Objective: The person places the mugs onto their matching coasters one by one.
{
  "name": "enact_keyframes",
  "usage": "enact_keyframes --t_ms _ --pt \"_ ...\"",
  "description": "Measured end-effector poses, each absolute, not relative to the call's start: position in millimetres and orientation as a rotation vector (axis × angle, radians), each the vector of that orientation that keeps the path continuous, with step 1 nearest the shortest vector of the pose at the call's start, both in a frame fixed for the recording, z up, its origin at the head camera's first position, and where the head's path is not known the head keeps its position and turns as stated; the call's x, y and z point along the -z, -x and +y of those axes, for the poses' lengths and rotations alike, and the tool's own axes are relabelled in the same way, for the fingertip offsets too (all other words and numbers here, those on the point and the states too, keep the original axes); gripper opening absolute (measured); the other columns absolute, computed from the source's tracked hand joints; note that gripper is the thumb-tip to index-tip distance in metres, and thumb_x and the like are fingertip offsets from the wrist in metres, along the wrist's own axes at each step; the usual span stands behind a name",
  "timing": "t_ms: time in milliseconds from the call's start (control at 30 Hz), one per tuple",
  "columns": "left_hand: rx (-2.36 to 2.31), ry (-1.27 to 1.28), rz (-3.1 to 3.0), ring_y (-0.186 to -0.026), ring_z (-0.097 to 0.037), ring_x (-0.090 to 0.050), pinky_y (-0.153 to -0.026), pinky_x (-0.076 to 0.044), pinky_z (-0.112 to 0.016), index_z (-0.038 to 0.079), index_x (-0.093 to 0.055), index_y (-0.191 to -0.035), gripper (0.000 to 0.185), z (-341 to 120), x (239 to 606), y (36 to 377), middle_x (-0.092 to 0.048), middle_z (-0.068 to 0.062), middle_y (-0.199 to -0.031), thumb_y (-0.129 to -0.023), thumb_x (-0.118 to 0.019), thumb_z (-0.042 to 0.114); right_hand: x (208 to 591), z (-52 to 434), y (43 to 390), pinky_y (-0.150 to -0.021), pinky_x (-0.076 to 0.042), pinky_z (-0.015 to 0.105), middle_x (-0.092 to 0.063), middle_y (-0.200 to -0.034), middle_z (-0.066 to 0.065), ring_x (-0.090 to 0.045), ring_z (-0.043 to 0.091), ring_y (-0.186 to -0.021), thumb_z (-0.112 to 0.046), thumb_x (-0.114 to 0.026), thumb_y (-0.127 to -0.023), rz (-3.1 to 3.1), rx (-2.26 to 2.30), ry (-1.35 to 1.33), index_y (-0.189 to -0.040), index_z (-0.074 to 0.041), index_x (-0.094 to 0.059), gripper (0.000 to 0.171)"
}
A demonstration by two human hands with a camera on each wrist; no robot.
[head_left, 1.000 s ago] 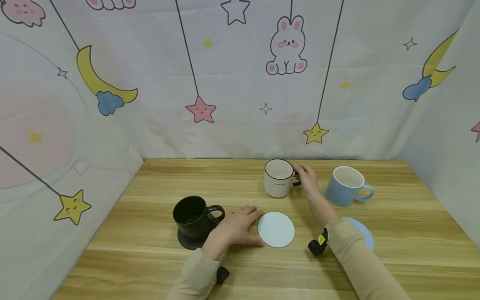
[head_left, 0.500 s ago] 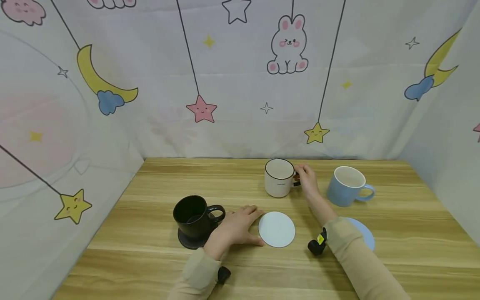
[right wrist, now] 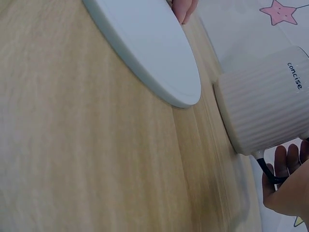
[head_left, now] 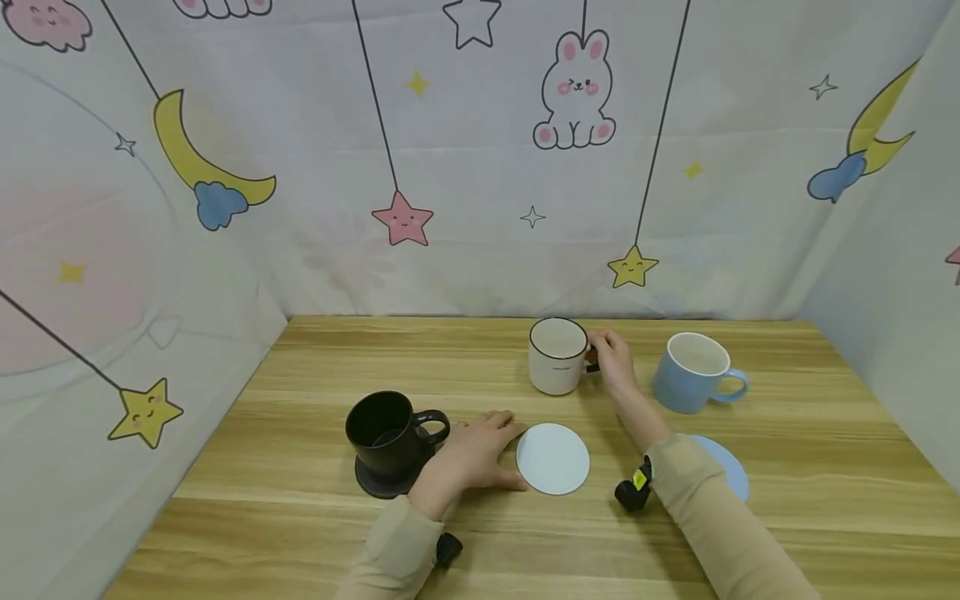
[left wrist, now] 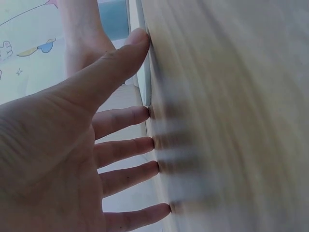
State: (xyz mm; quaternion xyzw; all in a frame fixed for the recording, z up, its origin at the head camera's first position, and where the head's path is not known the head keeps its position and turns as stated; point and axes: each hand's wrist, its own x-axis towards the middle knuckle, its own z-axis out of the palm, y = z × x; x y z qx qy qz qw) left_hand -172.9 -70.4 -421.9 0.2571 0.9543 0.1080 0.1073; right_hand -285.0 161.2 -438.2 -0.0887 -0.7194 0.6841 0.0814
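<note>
A white ribbed mug point(head_left: 555, 367) with a black rim stands upright on the wooden table toward the back, and "concise" is printed on its side in the right wrist view. Its dark handle is held by my right hand point(head_left: 614, 360), the curled fingers showing in the right wrist view point(right wrist: 292, 179). In front of that mug lies a round white coaster point(head_left: 553, 459). At the coaster's left edge rests my left hand point(head_left: 480, 454), fingers spread and fingertips down on the table. In the left wrist view the left thumb point(left wrist: 120, 58) lies close by the coaster; whether they touch, I cannot tell.
Just left of my left hand, a black mug point(head_left: 386, 442) sits on a dark coaster point(head_left: 369, 483). A blue mug point(head_left: 690, 375) stands at the right, and a blue coaster point(head_left: 731, 467) is partly covered by my right sleeve. A patterned curtain point(head_left: 480, 167) hangs behind the table.
</note>
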Motion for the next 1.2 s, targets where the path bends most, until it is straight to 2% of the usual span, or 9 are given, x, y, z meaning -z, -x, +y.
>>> enact_keyframes --t_ms 333,667,900,1200 --pt "-0.291 -0.773 2.834 -0.135 -0.025 -0.045 -0.098 -0.043 -0.058 0.024 -0.052 -0.138 0.076 -72 424 173 -0.05 -0.005 -0.143 -0.073 -0.078 0.053 441 160 288 -0.079 -0.05 0.029 -0.055 -0.073 -0.016 -0.058 0.016 -0.079 -0.014 -0.049 -0.096 -2.179 -2.029 0.271 -0.085 -0.009 -0.058 0.015" --pt "-0.304 -0.758 2.843 -0.135 -0.028 -0.045 -0.099 -0.042 -0.06 0.024 -0.053 -0.137 0.071 -73 423 171 -0.051 -0.005 -0.141 -0.075 -0.078 0.05 440 158 288 -0.064 -0.049 0.022 -0.05 -0.058 -0.01 -0.052 0.008 -0.06 -0.014 -0.051 -0.095 -2.153 -2.08 0.256 -0.07 -0.015 -0.056 0.025" --pt "-0.295 -0.736 2.837 -0.136 -0.028 -0.043 -0.1 -0.04 -0.061 0.024 -0.053 -0.137 0.071 -72 422 170 -0.049 -0.005 -0.142 -0.075 -0.077 0.05 438 162 288 -0.059 -0.045 0.02 -0.045 -0.051 -0.008 -0.047 0.007 -0.052 -0.013 -0.055 -0.093 -2.069 -2.264 0.28 -0.059 -0.023 -0.058 0.036" --pt "-0.284 -0.743 2.825 -0.136 -0.028 -0.043 -0.102 -0.041 -0.059 0.025 -0.052 -0.138 0.072 -67 421 169 -0.048 -0.005 -0.144 -0.076 -0.076 0.05 426 163 281 -0.057 -0.038 0.021 -0.04 -0.05 -0.005 -0.039 0.009 -0.051 -0.004 -0.052 -0.092 -1.886 -2.455 0.297 -0.051 -0.014 -0.048 0.042"
